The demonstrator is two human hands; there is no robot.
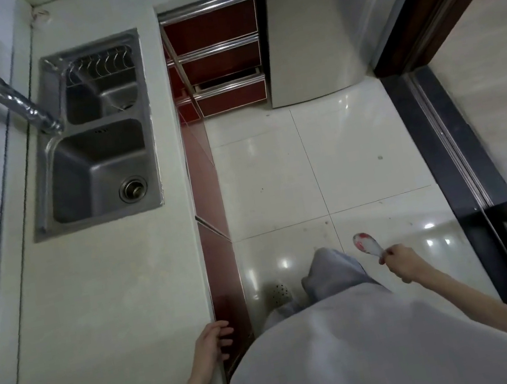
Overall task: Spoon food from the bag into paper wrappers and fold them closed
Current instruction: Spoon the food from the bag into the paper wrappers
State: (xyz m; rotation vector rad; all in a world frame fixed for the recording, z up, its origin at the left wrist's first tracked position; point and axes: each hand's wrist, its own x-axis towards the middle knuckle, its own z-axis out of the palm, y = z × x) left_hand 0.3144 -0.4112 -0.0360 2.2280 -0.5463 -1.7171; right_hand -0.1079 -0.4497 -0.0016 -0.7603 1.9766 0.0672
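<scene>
A person stands in a narrow kitchen, seen from above their own head. Their right hand (400, 262) hangs low at the near right, out over the pale floor tiles (357, 153), its fingers curled round the handle of a white spoon (369, 246). The spoon's long axis runs from the fist up and to the left, so the bowl, smeared with something red, points toward the far left, the side where the counter stands. The left hand (212, 341) holds nothing; its fingers are loosely spread and lie at the near edge of the pale countertop (112, 301), whether touching it or just above cannot be told.

The left hand is the one nearer the work surface; the right hand and spoon are well apart from it, with the person's grey-clad legs (331, 274) between. Further along the counter a steel double sink (98, 185) is sunk into the top, with a chrome tap (0, 90) leaning over it from the far left. Red cabinet fronts (218, 59) and a steel fridge (334, 25) stand at the far end.

No bag of food and no paper wrappers can be seen anywhere in view, so which way they lie from the hands cannot be told. As a judgement, the spoon is merely being carried, and the next move likely calls for turning to wherever the bag is
</scene>
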